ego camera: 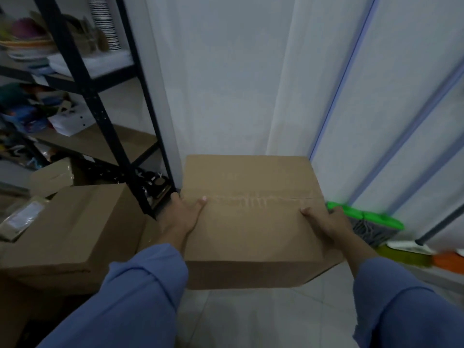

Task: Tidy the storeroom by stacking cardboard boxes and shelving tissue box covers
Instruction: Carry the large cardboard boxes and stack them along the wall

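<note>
sideways, both hands (pixel 182 214) gripping box (pixel 251 222)

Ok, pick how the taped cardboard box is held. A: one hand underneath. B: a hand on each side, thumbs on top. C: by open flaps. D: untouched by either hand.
B: the left hand and right hand clasp opposite sides of the cardboard box, thumbs lying on its taped top.

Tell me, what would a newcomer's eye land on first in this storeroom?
First, the big cardboard box in the middle, gripped at its sides by the left hand and right hand, thumbs on its taped top. Next, the black shelf rack at the left, crowded with colourful odds and ends, with a second box low beside it. A bright green broom head shows just beyond the right hand.
</note>
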